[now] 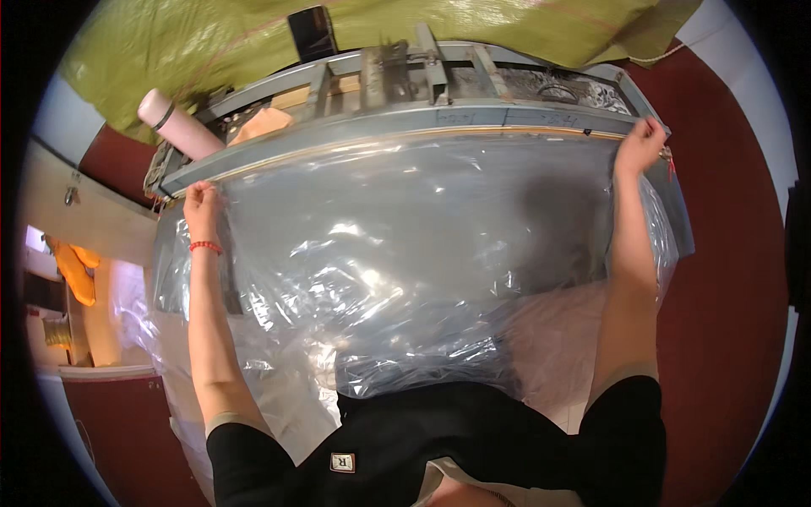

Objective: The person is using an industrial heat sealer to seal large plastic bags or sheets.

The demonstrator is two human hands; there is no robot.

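Observation:
A wide sheet of clear plastic film (363,245) lies over a grey flat surface and hangs in wrinkles toward my body. Its far edge runs along a long grey metal beam (355,129) with a thin yellowish strip. My left hand (201,203), below a red bead bracelet (205,247), is closed in a pinch on the film's far left corner, beside the beam's left end. Near the beam's right end, my right hand (642,148) pinches the film's far right corner, fingertips just above the beam. The bits between my fingertips are too small to see clearly.
Behind the beam sits a metal frame (435,76) with crossbars and loose scraps. A pink bottle (179,125) leans at its left, near an orange cloth (263,124). A dark phone (312,34) rests on yellow-green sheeting (473,25). An opened cabinet (93,203) stands left.

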